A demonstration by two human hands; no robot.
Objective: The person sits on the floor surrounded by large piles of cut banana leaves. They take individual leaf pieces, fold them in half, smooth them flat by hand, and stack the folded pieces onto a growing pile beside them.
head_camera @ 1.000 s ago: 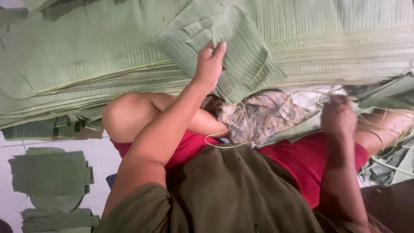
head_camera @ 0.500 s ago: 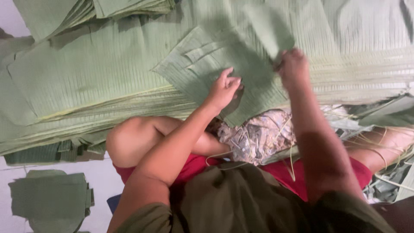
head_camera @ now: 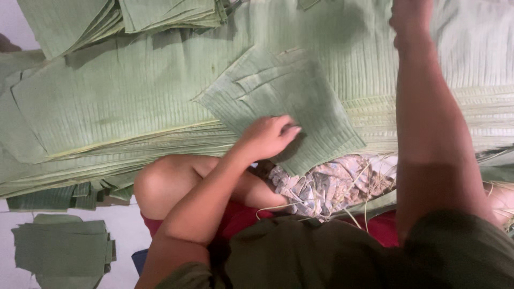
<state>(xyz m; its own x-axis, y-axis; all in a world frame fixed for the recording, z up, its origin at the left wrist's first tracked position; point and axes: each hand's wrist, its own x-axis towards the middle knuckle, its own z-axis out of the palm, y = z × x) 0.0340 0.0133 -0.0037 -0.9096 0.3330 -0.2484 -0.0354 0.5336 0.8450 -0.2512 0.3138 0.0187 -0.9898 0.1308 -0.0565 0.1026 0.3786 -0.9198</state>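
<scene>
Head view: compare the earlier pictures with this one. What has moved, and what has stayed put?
The right hand rose from the lap and reached forward over the big leaf sheets. The left hand stayed pressed on the small leaf stack, which stayed in place.

No packages, labels, signs or screens in view.

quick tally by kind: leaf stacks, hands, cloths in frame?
Large spread leaf pile: 1
Small cut-leaf stacks: 3, under the left hand at, at the top, on the floor lower left
Hands: 2, the right hand reaching to the top edge
Patterned cloth: 1
Total: 7
</scene>
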